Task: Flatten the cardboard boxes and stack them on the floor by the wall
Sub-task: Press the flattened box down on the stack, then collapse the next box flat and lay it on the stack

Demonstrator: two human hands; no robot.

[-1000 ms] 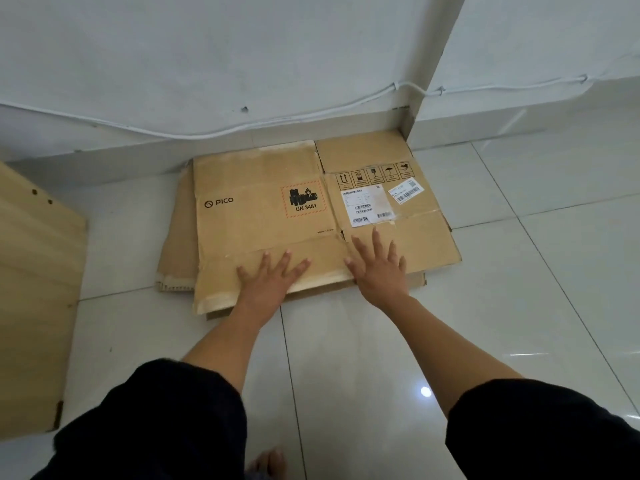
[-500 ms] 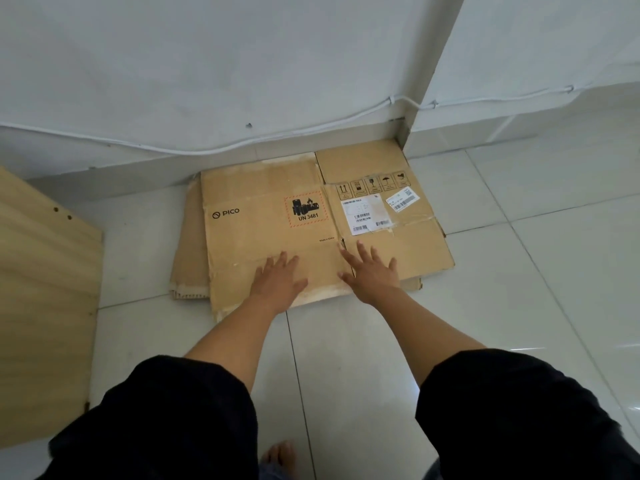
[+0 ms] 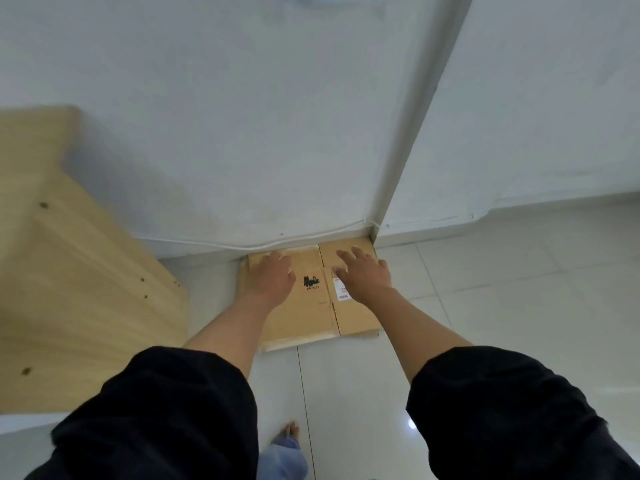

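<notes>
Head view: our left hand (image 3: 272,278) and right hand (image 3: 363,277), grip open and empty, spread above flattened cardboard (image 3: 308,320), wall (image 3: 277,150) just beyond fingertips.

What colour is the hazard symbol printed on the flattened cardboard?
Black, on the brown cardboard; head view, symbol.

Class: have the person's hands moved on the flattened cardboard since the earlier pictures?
Yes. Left hand and right hand shifted from the cardboard's near edge toward the wall.
</notes>
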